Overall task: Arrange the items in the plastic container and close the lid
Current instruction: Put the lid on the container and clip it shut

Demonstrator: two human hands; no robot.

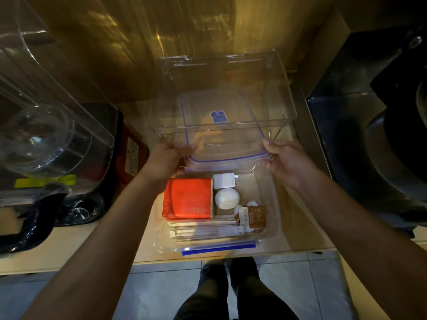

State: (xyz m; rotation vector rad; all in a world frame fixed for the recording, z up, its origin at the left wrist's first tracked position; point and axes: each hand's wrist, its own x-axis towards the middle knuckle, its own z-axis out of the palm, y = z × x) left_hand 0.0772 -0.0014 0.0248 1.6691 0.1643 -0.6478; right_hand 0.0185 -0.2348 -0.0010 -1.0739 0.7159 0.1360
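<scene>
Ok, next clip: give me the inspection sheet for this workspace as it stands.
Surface: pale countertop, container at its front edge.
Job's things: clear plastic container open, holding an orange packet, white block, white ball, brown sachet and white sticks; blue-trimmed lid held tilted above its far edge, not yet shut.
Clutter: clear bin behind; glass jug appliance on the left; dark appliance on the right.
Grippers: left hand and right hand grip the lid's near corners.
Cables: nothing seen.
Surroundings: tiled floor, person's legs below.
</scene>
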